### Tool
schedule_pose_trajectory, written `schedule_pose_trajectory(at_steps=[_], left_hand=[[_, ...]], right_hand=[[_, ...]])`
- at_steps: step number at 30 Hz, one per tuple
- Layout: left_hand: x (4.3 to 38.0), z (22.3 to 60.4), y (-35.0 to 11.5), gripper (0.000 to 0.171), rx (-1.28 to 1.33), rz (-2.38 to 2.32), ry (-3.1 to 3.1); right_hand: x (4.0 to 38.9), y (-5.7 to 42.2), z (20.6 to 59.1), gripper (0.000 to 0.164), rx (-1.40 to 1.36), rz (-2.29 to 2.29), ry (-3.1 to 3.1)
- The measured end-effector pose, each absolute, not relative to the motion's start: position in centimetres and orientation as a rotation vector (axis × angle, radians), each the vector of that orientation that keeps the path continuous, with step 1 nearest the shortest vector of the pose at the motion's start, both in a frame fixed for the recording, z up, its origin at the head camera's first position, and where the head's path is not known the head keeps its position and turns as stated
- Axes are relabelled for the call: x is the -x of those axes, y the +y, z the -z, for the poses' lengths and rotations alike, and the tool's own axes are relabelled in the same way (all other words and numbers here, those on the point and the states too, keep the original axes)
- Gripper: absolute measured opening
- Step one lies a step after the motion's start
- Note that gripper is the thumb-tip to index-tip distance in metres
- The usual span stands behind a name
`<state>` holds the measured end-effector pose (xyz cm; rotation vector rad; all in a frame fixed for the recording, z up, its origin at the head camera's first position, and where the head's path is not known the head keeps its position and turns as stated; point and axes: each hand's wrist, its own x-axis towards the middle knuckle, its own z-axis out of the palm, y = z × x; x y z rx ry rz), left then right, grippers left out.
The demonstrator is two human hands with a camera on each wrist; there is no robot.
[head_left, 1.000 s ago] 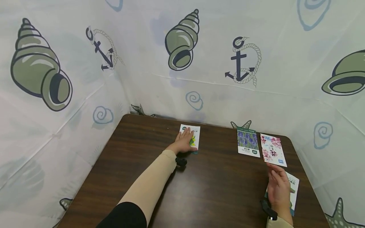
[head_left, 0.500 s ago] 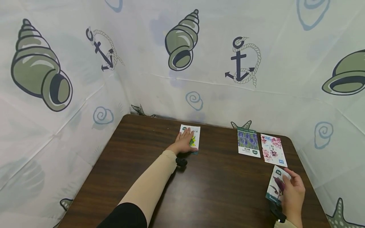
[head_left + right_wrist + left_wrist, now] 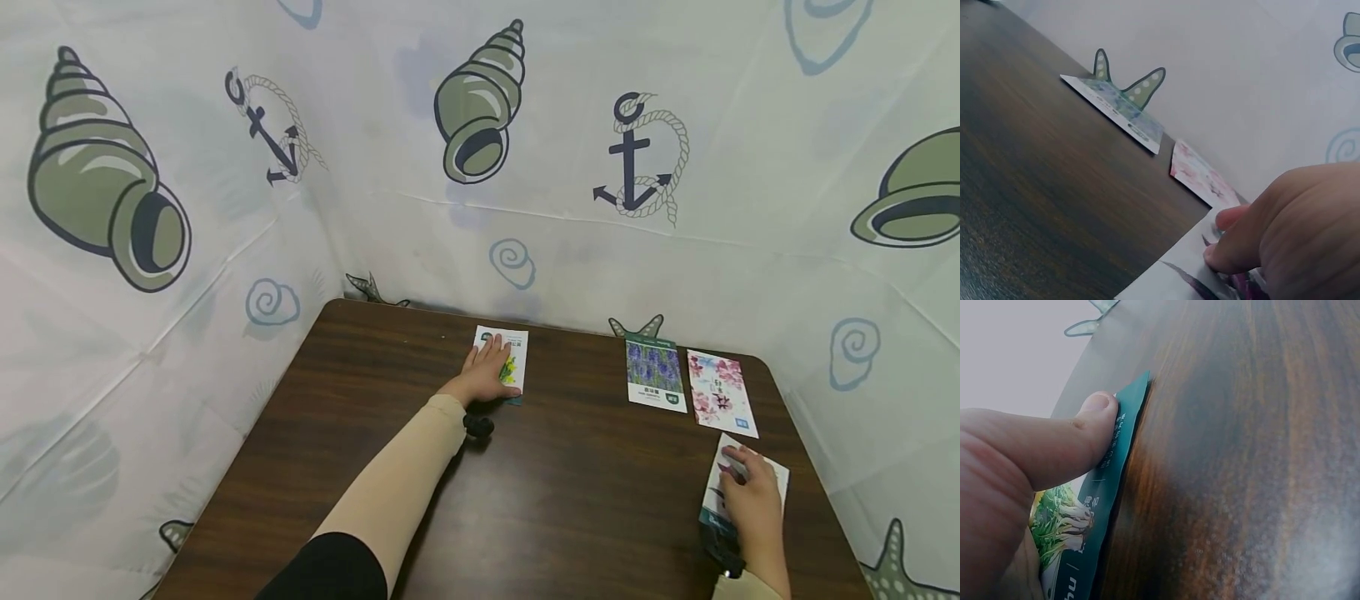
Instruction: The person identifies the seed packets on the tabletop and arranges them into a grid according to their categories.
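My left hand [image 3: 483, 375] rests with spread fingers on a white and teal seed packet [image 3: 516, 340] near the table's back edge. In the left wrist view its thumb [image 3: 1094, 428] touches the teal strip [image 3: 1124, 434], beside a picture of leafy greens. At the right, my right hand [image 3: 756, 496] lies over a seed packet with a dark purple flower [image 3: 714, 492], hiding much of it. The thumb [image 3: 1225, 253] and a bent finger touch the packet's face in the right wrist view.
A lavender seed packet [image 3: 656, 371] and a pink blossom packet [image 3: 722, 393] lie side by side at the back right. The brown table [image 3: 570, 467] meets a white printed curtain [image 3: 420, 233] behind it.
My right hand moved from the purple flower packet's middle to its right side, then back left over its face. The left hand and the packets stay in place.
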<state>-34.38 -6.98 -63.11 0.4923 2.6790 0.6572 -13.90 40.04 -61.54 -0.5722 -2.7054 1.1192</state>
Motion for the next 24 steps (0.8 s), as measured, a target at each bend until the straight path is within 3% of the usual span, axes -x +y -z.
schedule_pose_trajectory(at_steps=[15,24], left_hand=[[34.3,62.8,-6.9,0.112,-0.499,-0.632,2.686],[34.1,62.4,-7.0,0.111,-0.49,-0.672,2.665]], right_hand=[[13.8,39.9,60.4,0.049,0.452,-1.153,-2.925],[13.9,39.7,61.0,0.043,0.338,-1.105,-2.885]])
